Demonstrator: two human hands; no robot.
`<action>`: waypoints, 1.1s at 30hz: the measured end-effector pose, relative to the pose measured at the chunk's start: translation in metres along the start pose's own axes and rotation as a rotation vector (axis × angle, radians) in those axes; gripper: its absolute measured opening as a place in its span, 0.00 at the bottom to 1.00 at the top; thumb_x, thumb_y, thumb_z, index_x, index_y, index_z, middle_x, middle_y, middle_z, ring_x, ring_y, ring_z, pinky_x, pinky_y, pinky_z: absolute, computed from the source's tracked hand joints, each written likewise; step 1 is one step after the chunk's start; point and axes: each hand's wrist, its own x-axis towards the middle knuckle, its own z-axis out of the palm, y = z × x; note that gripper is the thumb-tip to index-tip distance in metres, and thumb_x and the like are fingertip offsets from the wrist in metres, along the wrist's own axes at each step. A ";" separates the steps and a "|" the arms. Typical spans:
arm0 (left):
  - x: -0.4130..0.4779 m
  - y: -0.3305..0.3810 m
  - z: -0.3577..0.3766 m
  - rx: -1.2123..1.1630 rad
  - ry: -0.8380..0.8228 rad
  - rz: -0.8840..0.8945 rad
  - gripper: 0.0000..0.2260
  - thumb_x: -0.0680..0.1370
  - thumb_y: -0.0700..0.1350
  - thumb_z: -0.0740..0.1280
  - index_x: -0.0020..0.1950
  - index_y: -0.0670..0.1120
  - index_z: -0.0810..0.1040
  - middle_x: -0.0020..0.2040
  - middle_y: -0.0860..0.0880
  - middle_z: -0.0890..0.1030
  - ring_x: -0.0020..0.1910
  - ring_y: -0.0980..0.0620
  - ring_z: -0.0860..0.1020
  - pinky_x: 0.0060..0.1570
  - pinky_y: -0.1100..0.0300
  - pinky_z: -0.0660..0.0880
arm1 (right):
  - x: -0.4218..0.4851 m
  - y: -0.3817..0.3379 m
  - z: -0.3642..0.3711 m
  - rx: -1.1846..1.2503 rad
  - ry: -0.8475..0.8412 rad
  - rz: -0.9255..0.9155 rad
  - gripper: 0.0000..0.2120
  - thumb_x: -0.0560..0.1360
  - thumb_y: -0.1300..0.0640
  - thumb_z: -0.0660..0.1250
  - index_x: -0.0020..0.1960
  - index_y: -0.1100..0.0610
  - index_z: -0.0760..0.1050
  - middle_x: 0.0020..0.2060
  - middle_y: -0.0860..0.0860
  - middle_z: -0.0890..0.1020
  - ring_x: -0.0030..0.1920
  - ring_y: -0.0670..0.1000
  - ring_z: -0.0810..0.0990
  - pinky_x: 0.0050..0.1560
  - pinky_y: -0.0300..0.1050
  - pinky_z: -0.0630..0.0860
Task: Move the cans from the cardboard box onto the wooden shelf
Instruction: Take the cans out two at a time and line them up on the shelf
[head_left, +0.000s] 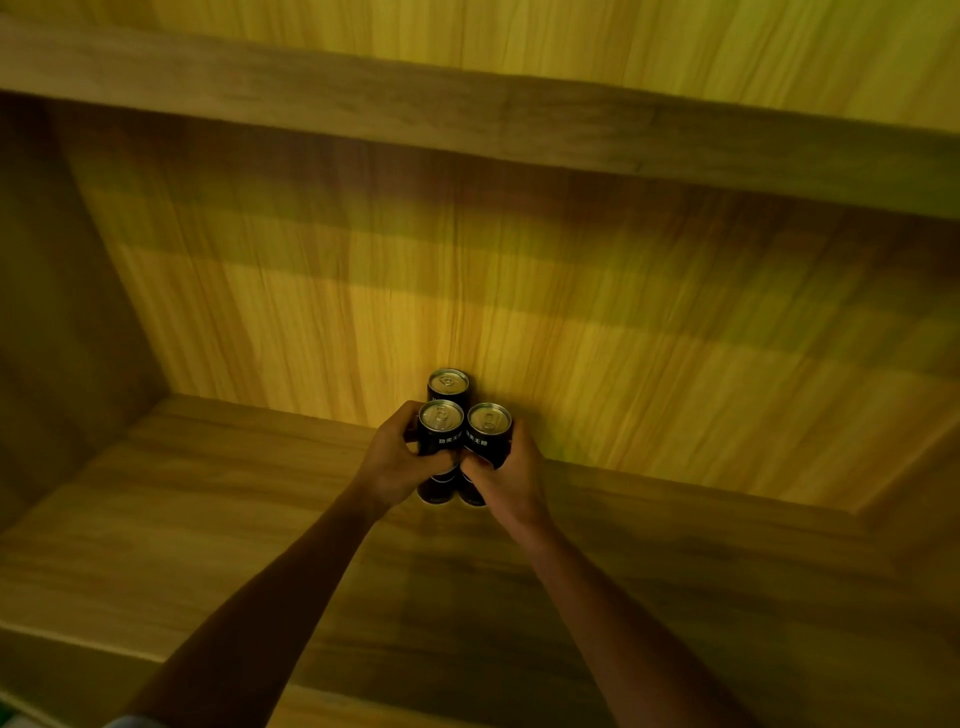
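Observation:
Black cans with silver pull-tab tops stand in a cluster deep on the wooden shelf, near its back panel. My left hand is wrapped around the left front can. My right hand grips the right front can. Both held cans sit on top of lower cans, whose dark bases show beneath my fingers. A third can top stands behind them, untouched. The cardboard box is out of view.
The shelf's back panel rises right behind the cans. A side wall closes the compartment on the left, and the upper shelf board runs overhead. Bare shelf surface stretches left and right of the cans.

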 end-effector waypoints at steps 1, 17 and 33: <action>0.000 0.000 0.000 -0.005 -0.002 0.001 0.24 0.68 0.38 0.79 0.61 0.49 0.77 0.56 0.51 0.84 0.59 0.55 0.81 0.55 0.64 0.75 | 0.000 0.001 0.001 0.004 -0.003 -0.003 0.26 0.68 0.56 0.78 0.62 0.49 0.73 0.55 0.44 0.82 0.56 0.41 0.82 0.53 0.39 0.81; -0.024 -0.002 -0.013 0.190 -0.039 -0.106 0.40 0.67 0.49 0.81 0.74 0.50 0.66 0.65 0.49 0.78 0.65 0.49 0.75 0.52 0.60 0.74 | -0.042 -0.008 -0.019 -0.243 -0.148 0.013 0.38 0.73 0.51 0.76 0.76 0.54 0.61 0.65 0.43 0.71 0.66 0.41 0.72 0.63 0.36 0.70; -0.191 0.065 -0.015 1.159 -0.113 -0.016 0.41 0.75 0.67 0.65 0.81 0.50 0.56 0.79 0.43 0.62 0.77 0.41 0.61 0.75 0.43 0.60 | -0.153 -0.064 -0.074 -0.915 -0.412 -0.223 0.42 0.77 0.40 0.66 0.82 0.53 0.48 0.81 0.56 0.53 0.79 0.59 0.56 0.74 0.58 0.63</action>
